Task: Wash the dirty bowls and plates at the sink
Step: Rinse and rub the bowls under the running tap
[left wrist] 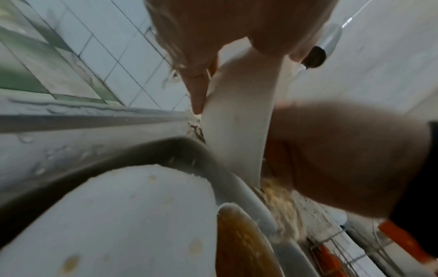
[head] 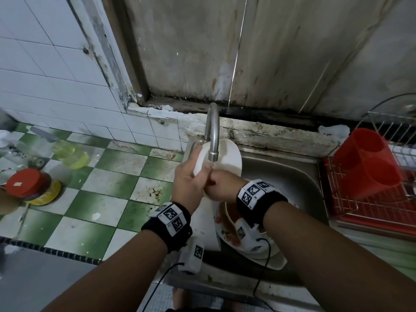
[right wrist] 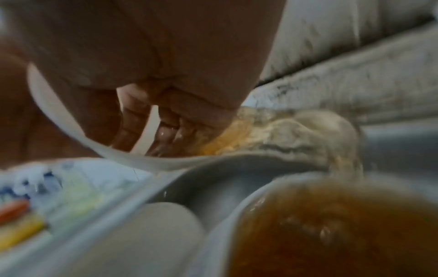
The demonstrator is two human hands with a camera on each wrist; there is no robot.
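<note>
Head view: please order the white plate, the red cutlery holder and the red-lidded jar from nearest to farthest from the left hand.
1. white plate: gripped by the left hand, under the tap.
2. red cutlery holder: far right, in the dish rack.
3. red-lidded jar: far left, on the tiled counter.
The last two are too close to call.

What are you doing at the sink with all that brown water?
Washing up. The left hand holds a white plate tilted under the tap, and the right hand rubs its face with bare fingers. Brownish water runs off the plate into the sink. Below sits a bowl of brown liquid on more dirty dishes, not yet washed.
</note>
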